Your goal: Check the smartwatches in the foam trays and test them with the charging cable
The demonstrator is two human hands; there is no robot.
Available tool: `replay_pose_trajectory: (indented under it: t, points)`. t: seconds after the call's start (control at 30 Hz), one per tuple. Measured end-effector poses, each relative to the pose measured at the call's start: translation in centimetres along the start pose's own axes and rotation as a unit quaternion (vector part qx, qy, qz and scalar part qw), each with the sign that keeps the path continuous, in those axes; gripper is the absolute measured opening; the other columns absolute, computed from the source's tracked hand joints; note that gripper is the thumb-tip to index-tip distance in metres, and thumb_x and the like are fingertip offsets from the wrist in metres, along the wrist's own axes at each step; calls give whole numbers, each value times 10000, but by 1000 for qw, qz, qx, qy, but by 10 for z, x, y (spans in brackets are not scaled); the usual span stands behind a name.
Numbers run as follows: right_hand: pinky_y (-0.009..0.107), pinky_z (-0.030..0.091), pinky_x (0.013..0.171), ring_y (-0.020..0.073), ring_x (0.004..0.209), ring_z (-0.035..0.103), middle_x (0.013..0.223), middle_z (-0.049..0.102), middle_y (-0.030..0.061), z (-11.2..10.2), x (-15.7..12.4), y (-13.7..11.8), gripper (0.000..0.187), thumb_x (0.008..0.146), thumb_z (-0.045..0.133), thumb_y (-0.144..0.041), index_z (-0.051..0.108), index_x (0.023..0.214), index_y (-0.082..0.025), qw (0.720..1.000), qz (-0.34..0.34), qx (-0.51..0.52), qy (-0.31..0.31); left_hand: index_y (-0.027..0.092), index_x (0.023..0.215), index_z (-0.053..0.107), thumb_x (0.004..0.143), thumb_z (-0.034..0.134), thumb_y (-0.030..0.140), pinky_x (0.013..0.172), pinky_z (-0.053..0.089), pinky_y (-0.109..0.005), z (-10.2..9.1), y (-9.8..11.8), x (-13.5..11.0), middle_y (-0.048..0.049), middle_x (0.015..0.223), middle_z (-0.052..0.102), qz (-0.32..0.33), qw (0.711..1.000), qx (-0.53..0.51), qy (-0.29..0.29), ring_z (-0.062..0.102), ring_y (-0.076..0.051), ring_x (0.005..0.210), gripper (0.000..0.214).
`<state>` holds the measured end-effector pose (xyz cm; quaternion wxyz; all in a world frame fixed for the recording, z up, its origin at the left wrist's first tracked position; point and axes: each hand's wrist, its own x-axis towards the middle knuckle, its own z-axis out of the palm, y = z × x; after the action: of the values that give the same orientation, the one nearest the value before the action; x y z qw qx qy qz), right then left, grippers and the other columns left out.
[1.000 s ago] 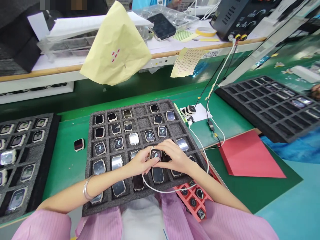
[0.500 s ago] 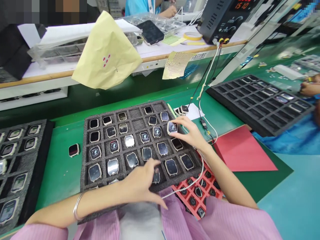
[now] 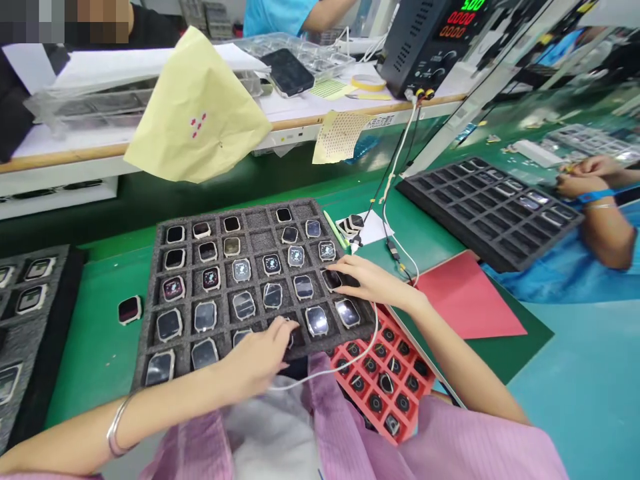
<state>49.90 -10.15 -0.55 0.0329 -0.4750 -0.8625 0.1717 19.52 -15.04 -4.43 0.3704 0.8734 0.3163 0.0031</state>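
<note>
My right hand [image 3: 361, 279] has its thumb and fingers on the edges of a dark-screened smartwatch [image 3: 331, 280] at the right side of a grey foam tray [image 3: 259, 239]. Smartwatches without straps fill most of the tray's compartments; some screens, such as the lit smartwatch [image 3: 271, 264], show a watch face. Low over the tray's near edge is my left hand [image 3: 263, 353], its thumb apart from the fingers. Its fingertips are beside a partly hidden watch [image 3: 291, 339]; contact is unclear. A white cable [image 3: 345, 367] runs across my lap towards my left hand.
A single watch [image 3: 130, 310] lies left of the tray, near another foam tray [image 3: 75, 287]. A red tray [image 3: 367, 400] of round dark parts sits by my lap. Right are a red sheet [image 3: 465, 300], a black tray [image 3: 450, 207] and a co-worker's hands [image 3: 585, 180]. A power supply [image 3: 425, 47] stands on the shelf.
The watch my right hand held now sits lit in its compartment, and that hand has moved nearer to the watch below. My left hand's fingers have drawn closer together. The view has shifted.
</note>
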Motion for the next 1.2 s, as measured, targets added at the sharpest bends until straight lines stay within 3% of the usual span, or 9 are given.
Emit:
replay_pose_trajectory:
  t: [0.07, 0.13, 0.23, 0.33, 0.43, 0.63, 0.73, 0.9, 1.2]
  points:
    - [415, 507, 806, 296, 954, 582, 1034, 574, 124, 4, 12, 1, 418, 842, 693, -299, 571, 1211, -146, 999, 2, -40, -2, 213, 1318, 299, 705, 721, 165, 868, 492, -414, -14, -10, 4, -125, 1237, 514, -20, 995, -88, 33, 593, -284, 1039, 745]
    - [406, 510, 749, 304, 899, 590, 994, 572, 127, 3, 23, 2, 409, 780, 763, -299, 608, 1119, -131, 997, 0, -82, -6, 202, 1240, 360, 633, 791, 225, 737, 510, -338, -27, -17, 10, -84, 1109, 571, -35, 977, -206, 48, 610, -221, 873, 745]
    - [397, 507, 725, 302, 864, 597, 988, 574, 127, -6, 30, 1, 377, 750, 792, -304, 614, 1034, -132, 996, -15, -85, 0, 180, 1057, 432, 636, 795, 274, 536, 441, -215, -41, -20, 21, -39, 1007, 575, -56, 919, -388, 45, 516, -78, 603, 564]
    - [405, 499, 788, 292, 909, 602, 1008, 599, 114, -14, 25, -13, 346, 811, 732, -355, 576, 1047, -155, 998, -18, -14, 60, 171, 984, 450, 621, 805, 234, 440, 390, -164, -42, -22, 32, -51, 1047, 571, -66, 868, -490, 37, 473, -31, 544, 511]
    - [414, 477, 865, 279, 997, 596, 1082, 621, 93, -7, 20, -44, 375, 836, 701, -386, 535, 1111, -192, 990, -20, 64, 128, 181, 997, 462, 610, 813, 218, 381, 396, -150, -33, -26, 38, -65, 1082, 569, -49, 842, -536, 33, 533, -70, 607, 524]
    - [463, 442, 940, 295, 1122, 551, 1227, 595, 127, 47, 35, -93, 413, 851, 692, -323, 516, 1198, -186, 978, -64, 86, 181, 169, 1107, 478, 611, 817, 172, 450, 498, -172, -23, -31, 37, -24, 917, 555, -16, 813, -581, 39, 592, -135, 731, 601]
    - [472, 456, 918, 298, 1111, 553, 1229, 592, 136, 60, 44, -90, 395, 893, 635, -299, 503, 1248, -188, 975, -61, 83, 199, 158, 1124, 475, 692, 777, 275, 410, 498, -172, -24, -31, 37, -12, 830, 564, -9, 814, -579, 47, 612, -150, 704, 540]
    - [455, 470, 905, 281, 1067, 568, 1175, 600, 119, 55, 56, -75, 370, 904, 622, -315, 520, 1242, -205, 971, -99, 127, 174, 134, 1062, 479, 780, 662, 483, 342, 466, -182, -22, -30, 40, 21, 602, 577, -43, 805, -586, 83, 589, -136, 496, 484]
    - [409, 471, 878, 252, 1019, 585, 1100, 619, 97, 41, 78, -57, 334, 869, 677, -329, 569, 1154, -195, 961, -159, 198, 112, 131, 939, 529, 756, 706, 449, 312, 391, -126, -28, -19, 45, 30, 567, 572, -59, 749, -643, 153, 522, -85, 438, 407]
